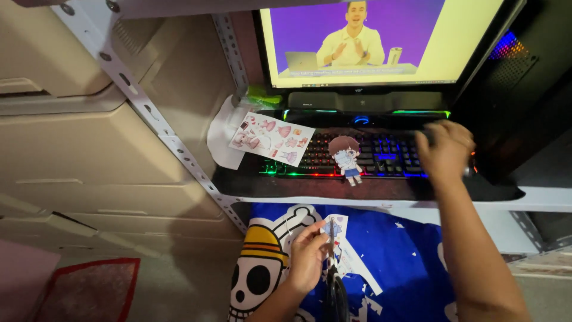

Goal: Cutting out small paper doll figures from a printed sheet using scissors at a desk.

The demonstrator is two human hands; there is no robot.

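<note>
While the right hand point(444, 152) reaches far over the right end of the backlit keyboard point(357, 156), its fingers curl downward over something at the desk's right edge; that spot is blurred, so I cannot tell what they grip or how tightly they close. Nearer, low in the scene, the left hand point(307, 257) pinches a small paper cutout point(342, 253) between thumb and fingertips, fingers closed lightly on its left edge, and black scissors point(333, 286) stand upright just beside that hand, their blades against the paper. Beneath them lies a blue cloth point(399, 262) printed with a skull in a straw hat, sprinkled with white paper scraps. On the keyboard's middle rests a paper doll point(347, 158) with brown hair, and to its left a sheet of printed doll clothes point(271, 138) overlaps the keyboard's left end. Farther back a monitor point(381, 39) glows purple and yellow above a dark speaker bar point(364, 101). A perforated metal shelf frame point(173, 146) runs diagonally at the left.
</note>
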